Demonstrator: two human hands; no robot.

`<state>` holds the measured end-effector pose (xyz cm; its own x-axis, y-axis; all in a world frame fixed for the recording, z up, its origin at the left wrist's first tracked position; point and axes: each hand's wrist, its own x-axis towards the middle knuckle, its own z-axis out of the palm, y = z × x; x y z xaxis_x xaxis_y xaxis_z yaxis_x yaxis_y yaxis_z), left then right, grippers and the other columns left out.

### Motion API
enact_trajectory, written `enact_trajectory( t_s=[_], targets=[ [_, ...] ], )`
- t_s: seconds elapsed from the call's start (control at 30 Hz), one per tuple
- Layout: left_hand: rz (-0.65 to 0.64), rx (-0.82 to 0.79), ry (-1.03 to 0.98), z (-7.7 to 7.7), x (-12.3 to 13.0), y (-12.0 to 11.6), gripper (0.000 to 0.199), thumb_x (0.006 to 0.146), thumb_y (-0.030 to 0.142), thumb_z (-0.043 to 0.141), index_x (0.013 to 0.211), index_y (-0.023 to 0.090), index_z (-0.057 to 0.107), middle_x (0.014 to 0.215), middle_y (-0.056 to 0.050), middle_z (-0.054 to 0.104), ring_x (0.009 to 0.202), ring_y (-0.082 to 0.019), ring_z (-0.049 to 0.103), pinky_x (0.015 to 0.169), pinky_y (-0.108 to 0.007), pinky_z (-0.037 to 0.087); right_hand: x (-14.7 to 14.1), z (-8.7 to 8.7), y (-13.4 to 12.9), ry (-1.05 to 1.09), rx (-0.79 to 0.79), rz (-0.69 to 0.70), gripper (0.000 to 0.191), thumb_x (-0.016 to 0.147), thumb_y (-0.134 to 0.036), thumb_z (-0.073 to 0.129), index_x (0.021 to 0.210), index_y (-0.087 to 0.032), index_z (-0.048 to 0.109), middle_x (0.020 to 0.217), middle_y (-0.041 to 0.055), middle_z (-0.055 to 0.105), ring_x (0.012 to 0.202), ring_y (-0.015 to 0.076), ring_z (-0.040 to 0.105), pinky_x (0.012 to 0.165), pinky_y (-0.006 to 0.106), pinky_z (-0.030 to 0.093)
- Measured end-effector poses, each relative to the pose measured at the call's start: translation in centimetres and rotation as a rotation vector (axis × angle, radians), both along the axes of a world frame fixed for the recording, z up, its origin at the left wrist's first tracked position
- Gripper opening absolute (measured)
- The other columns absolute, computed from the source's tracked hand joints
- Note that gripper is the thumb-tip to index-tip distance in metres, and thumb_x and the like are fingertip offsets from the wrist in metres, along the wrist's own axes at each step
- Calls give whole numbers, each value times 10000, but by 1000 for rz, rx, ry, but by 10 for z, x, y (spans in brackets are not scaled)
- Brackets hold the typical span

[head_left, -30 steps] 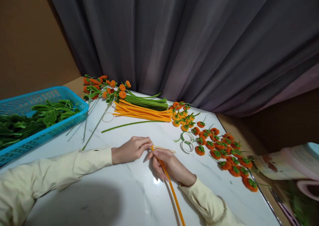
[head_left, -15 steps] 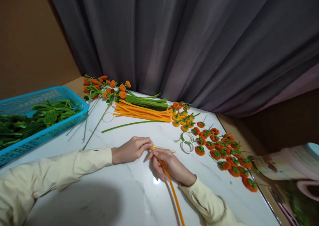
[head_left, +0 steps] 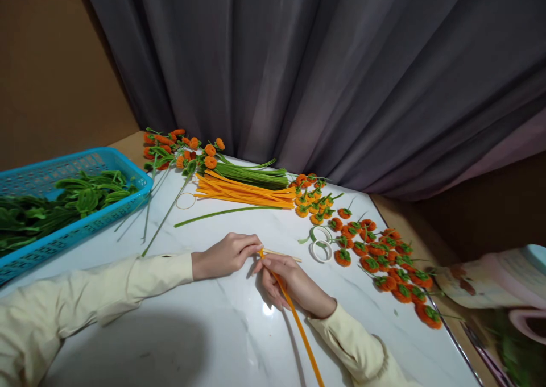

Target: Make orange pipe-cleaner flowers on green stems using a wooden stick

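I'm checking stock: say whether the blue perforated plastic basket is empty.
Not empty: the basket holds fuzzy green leaf-shaped pieces, visible inside its walls.

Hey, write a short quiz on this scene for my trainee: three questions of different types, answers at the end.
1. What colour is the strip in the right hand?
A) green
B) orange
C) white
2. True or false: green leaf shapes lie inside the blue basket.
3. Fill in: the hand nearer the basket is the ___ one.

Key: 1. B; 2. true; 3. left.
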<state>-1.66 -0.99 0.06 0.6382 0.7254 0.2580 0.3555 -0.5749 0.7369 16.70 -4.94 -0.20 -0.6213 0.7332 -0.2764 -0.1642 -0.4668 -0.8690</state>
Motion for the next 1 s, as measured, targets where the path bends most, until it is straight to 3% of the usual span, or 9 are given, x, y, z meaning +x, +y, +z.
enact_trajectory(
  t_s=[1.0],
  targets=[
    [-6,39,-16,-4,-1,1,238,941,214,371,827,164,574,756,-20,644,669,-114,580,652,-201,419,-1,4,0,20,15,-20,280,882,-378,498,798,-120,566,410,-40,524,257,79,415,271,161,293]
  ],
)
